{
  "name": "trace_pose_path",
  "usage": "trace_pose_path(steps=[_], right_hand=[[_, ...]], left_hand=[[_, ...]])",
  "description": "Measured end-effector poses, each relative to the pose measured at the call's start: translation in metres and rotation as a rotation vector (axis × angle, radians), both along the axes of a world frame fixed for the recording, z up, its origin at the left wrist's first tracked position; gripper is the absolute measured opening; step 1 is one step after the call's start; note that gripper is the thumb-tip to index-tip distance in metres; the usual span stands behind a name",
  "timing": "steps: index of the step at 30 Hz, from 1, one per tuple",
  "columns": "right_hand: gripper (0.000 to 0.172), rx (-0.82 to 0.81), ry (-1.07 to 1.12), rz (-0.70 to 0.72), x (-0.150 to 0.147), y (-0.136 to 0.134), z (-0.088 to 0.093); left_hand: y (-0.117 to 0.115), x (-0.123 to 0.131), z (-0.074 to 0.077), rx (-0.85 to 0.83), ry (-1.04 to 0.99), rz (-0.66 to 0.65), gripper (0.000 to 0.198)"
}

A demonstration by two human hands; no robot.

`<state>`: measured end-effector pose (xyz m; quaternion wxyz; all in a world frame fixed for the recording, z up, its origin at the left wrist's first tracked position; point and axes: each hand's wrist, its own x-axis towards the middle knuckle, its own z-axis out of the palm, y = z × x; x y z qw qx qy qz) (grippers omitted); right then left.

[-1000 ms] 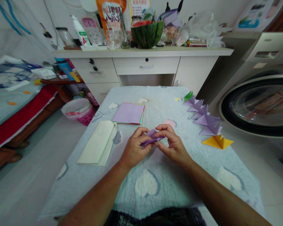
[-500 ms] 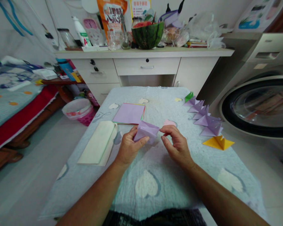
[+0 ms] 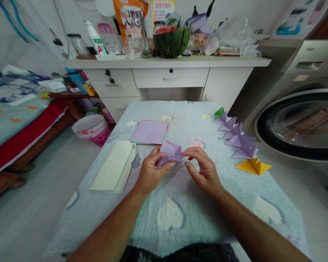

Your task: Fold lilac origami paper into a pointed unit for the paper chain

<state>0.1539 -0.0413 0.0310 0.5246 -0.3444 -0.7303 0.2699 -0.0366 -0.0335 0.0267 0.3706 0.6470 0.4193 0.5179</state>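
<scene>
My left hand [image 3: 153, 168] pinches a partly folded purple origami paper [image 3: 171, 152] between thumb and fingers above the middle of the table. The paper's folds stand partly open, with one corner pointing up. At its right corner, the index fingertip of my right hand [image 3: 203, 169] touches or nearly touches the edge, its thumb held apart below. Beyond my left hand lies a stack of square coloured paper [image 3: 150, 131], purple on top. Along the right side runs a row of folded purple paper pieces [image 3: 236, 135], with a green piece [image 3: 219, 112] at the far end and a yellow-orange piece [image 3: 253, 166] nearest me.
A folded pale sheet [image 3: 113, 165] lies left on the cloth-covered table [image 3: 202, 214]. Behind it, a white cabinet [image 3: 171, 77] carries a cut watermelon [image 3: 171, 42], jars and bags. A washing machine [image 3: 303, 80] stands right; a pink bin [image 3: 94, 131] and bed are left.
The purple paper has tilted in my left hand and its folds now gape more. My right index finger has moved slightly left, in against the paper's right corner.
</scene>
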Motion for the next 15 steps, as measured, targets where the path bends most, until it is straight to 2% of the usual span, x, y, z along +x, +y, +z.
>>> trace_pose_path(steps=[7, 15], right_hand=[[0.036, 0.000, -0.011, 0.057, -0.0002, 0.0015, -0.0022], [0.039, 0.020, -0.051, 0.073, -0.0005, 0.0007, -0.0035]], left_hand=[[-0.0017, -0.0016, 0.0036, 0.103, 0.106, -0.001, 0.005], [-0.0020, -0.0034, 0.0085, 0.203, 0.186, -0.016, 0.012]])
